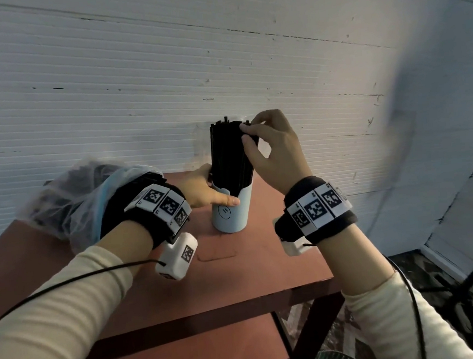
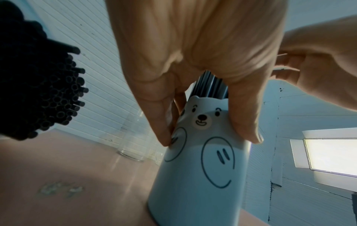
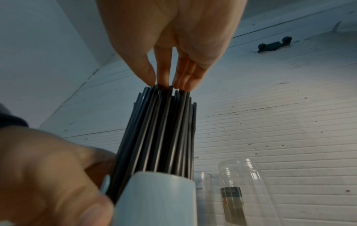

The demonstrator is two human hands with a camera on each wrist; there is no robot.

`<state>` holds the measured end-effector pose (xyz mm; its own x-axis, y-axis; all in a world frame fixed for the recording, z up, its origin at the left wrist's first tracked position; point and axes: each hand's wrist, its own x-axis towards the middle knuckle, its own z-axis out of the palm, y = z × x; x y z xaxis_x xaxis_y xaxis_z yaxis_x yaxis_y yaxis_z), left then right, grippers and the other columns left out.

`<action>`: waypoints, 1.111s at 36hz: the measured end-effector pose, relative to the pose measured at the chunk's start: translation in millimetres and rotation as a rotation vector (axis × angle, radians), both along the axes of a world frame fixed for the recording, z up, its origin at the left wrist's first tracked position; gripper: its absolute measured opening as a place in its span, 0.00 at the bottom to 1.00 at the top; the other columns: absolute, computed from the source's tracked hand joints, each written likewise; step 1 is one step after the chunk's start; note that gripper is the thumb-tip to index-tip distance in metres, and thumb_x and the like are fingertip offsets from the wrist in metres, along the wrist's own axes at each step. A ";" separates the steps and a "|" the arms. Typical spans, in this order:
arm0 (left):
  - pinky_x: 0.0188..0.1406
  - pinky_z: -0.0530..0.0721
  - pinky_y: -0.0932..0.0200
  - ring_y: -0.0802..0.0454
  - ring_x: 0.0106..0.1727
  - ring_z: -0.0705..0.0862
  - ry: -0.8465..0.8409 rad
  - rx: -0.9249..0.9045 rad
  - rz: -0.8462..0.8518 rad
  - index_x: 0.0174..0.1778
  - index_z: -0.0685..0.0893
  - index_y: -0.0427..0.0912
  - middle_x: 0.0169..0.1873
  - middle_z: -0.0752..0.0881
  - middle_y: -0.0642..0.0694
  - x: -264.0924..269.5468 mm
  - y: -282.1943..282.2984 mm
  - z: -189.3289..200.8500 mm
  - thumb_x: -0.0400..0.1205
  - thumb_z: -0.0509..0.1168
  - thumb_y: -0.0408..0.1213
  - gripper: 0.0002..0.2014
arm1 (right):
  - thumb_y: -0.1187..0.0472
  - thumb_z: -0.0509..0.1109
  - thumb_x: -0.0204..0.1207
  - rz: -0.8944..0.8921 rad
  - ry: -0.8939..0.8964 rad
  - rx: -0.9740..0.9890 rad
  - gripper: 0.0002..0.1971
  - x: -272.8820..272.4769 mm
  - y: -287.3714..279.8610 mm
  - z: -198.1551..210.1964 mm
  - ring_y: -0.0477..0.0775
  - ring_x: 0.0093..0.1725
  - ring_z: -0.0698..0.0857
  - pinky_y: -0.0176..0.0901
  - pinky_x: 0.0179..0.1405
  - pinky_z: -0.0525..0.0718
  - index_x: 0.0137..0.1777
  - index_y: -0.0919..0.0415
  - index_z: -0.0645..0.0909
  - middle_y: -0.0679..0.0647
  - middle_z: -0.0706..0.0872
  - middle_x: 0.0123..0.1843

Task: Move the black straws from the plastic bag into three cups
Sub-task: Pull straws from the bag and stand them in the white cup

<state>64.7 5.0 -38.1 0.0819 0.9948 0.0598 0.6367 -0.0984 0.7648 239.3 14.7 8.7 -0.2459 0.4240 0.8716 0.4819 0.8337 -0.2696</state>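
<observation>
The left hand [image 1: 202, 189] gripped the tall pale-blue bear cup [image 1: 230, 208]. The right hand [image 1: 272, 145] pinched the tops of the thin black plastic straws [image 1: 229, 151] standing in that cup. They looked light, bendy and slippery, so best held together near the top.

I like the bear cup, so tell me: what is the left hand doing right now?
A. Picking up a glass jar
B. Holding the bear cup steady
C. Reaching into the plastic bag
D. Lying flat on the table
B: the left hand grips the bear cup near its rim, thumb on one side and fingers on the other, while the right hand touches the tops of the black straws standing in it.
</observation>
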 end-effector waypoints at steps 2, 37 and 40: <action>0.57 0.74 0.62 0.54 0.62 0.79 0.006 0.005 0.012 0.74 0.72 0.46 0.63 0.81 0.51 -1.3 0.8 -1.2 0.69 0.82 0.44 0.38 | 0.59 0.68 0.78 -0.008 -0.014 -0.003 0.13 -0.3 -1.1 8.2 0.54 0.57 0.81 0.37 0.60 0.76 0.58 0.64 0.87 0.59 0.79 0.60; 0.78 0.70 0.52 0.56 0.75 0.74 -0.104 0.018 -0.108 0.77 0.71 0.51 0.72 0.77 0.54 -13.2 -1.5 -3.8 0.67 0.82 0.45 0.43 | 0.35 0.70 0.71 -0.067 -0.096 -0.471 0.50 16.4 6.0 13.7 0.51 0.83 0.57 0.52 0.82 0.59 0.85 0.56 0.52 0.52 0.59 0.85; 0.69 0.76 0.55 0.54 0.68 0.76 -0.124 0.096 0.074 0.78 0.70 0.49 0.66 0.76 0.52 -26.3 -14.2 12.6 0.69 0.81 0.44 0.41 | 0.30 0.72 0.62 -0.040 -0.173 -0.697 0.59 19.4 9.6 2.2 0.52 0.84 0.58 0.54 0.82 0.61 0.85 0.56 0.49 0.54 0.57 0.86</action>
<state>38.4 -9.1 -25.6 -0.0052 0.9870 0.1604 0.5462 -0.1316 0.8273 258.7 24.3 10.9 -0.3282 0.8795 0.3447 0.5926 0.4759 -0.6499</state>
